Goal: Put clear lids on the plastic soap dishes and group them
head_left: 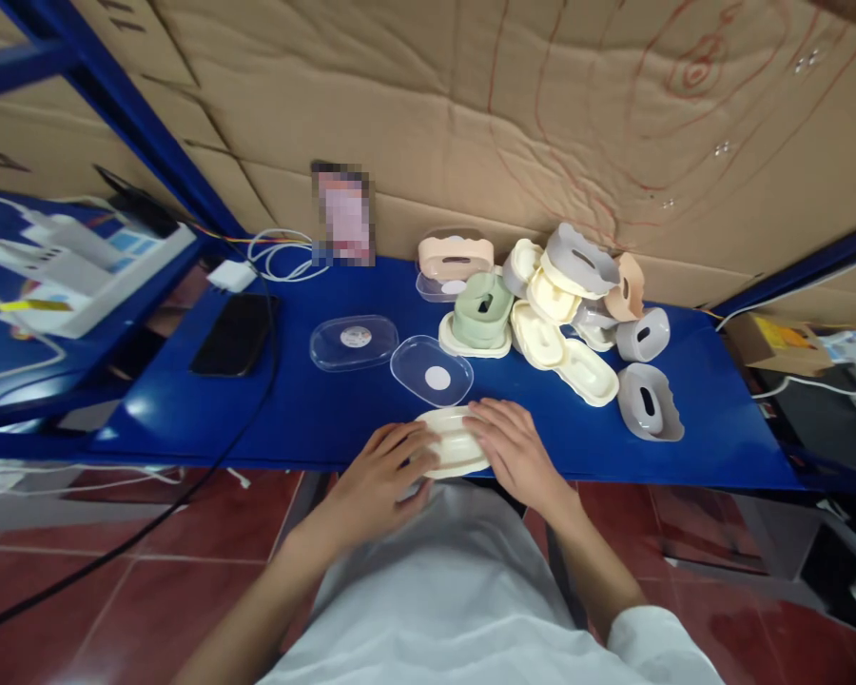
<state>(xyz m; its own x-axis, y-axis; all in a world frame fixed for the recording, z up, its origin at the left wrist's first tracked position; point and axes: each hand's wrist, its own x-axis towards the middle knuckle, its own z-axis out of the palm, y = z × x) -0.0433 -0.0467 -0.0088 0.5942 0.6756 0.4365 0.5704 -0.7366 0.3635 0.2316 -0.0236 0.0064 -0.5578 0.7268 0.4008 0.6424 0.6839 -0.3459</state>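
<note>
Both my hands rest on a cream oval plastic lid (451, 445) at the near edge of the blue table (306, 409). My left hand (381, 476) presses its left end with fingers curled over it. My right hand (514, 452) lies on its right end, fingers together on top. Just beyond the lid lies a clear oval cover (432, 371) with a white sticker, and a second clear cover (354, 342) lies to its left.
A heap of cream, grey, green and peach oval boxes and lids (577, 314) fills the table's back right. A black phone (234, 333), a white charger with cables (235, 276) and a white tray of items (78, 276) sit left. Cardboard lines the wall.
</note>
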